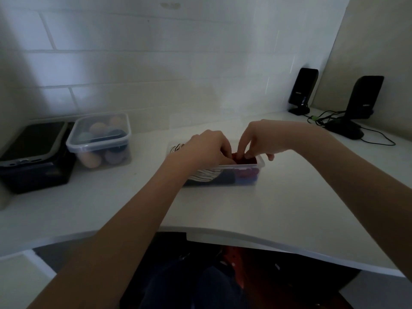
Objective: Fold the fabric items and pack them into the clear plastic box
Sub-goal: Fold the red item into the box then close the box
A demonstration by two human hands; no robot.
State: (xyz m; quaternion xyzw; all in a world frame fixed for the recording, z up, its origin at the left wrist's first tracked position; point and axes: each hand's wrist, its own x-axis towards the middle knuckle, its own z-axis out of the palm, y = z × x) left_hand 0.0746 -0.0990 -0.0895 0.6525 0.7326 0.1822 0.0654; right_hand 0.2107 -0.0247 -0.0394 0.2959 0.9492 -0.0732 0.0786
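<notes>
A clear plastic box (249,169) lies lengthwise on the white table (278,208), a little beyond its middle. Inside it I see a black-and-white striped fabric (201,176) at the left end, a dark piece in the middle and a red fabric item (248,161) at the right end. My left hand (207,148) reaches over the box's left half, its fingertips pressing down on the red fabric. My right hand (258,139) comes from the right, fingers pinching the same red fabric from above. Both hands hide most of the box's opening.
At the back left stands a lidded clear tub (100,139) with rounded coloured things inside, beside a black box (35,163) topped by a dark tray. Two black speakers (303,90) (363,101) with cables stand at the back right. The table's curved front edge is near my body.
</notes>
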